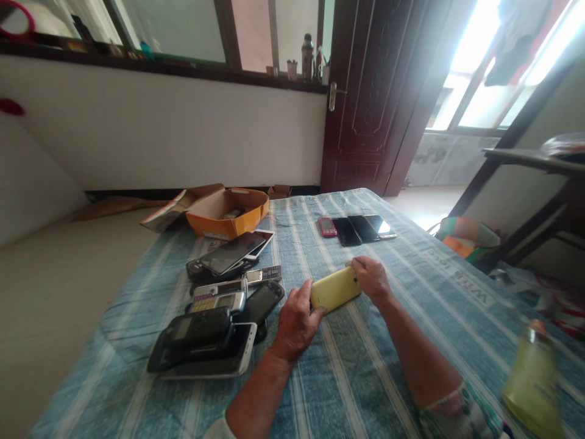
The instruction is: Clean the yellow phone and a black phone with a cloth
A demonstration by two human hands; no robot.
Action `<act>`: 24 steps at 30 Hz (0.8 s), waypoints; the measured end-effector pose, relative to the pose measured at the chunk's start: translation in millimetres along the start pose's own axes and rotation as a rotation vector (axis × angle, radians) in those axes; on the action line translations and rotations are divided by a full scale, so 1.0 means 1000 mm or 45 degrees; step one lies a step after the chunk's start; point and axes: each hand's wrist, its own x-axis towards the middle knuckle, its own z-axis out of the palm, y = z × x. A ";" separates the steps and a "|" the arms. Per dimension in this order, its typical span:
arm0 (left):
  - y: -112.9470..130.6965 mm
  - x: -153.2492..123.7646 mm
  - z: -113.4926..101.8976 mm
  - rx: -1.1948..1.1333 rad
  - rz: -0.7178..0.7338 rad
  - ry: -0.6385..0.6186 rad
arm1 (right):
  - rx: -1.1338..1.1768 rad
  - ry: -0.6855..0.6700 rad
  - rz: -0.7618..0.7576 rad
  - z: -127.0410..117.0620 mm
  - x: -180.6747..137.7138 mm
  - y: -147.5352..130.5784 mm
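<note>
- Yellow smartphone [336, 290]: my left hand [297, 318] and right hand [371, 278] clamp opposite ends, fingers closed on its edges.
- Even, light pressure should keep it steady.

Yellow phone [336, 289], one, back up, tilted, held at its ends: left hand [296, 320] at the near end, right hand [371, 279] at the far end. Phones, heap of, mixed slab and keypad types, overlapping, left of the hands, including a white-edged phone [244, 356] lowest and nearest. Orange box [223, 227], lid open, behind the heap. Pink phone [327, 227], beside dark phones [350, 231] in a row, beyond the hands. Striped cloth [292, 238], blue and white, under all these. Yellowish bottle [534, 378], near right corner. Door [365, 91], dark red, closing the background.
</note>
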 end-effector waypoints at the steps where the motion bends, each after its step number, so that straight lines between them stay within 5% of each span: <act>1: 0.000 0.000 0.000 0.001 0.004 0.007 | 0.043 -0.004 0.032 0.000 0.000 0.002; 15: -0.005 -0.002 0.004 -0.006 0.050 0.060 | 0.462 -0.180 0.340 -0.010 0.000 0.005; 24: 0.001 -0.001 0.002 0.034 -0.027 0.010 | 0.527 -0.279 0.336 -0.017 -0.005 0.008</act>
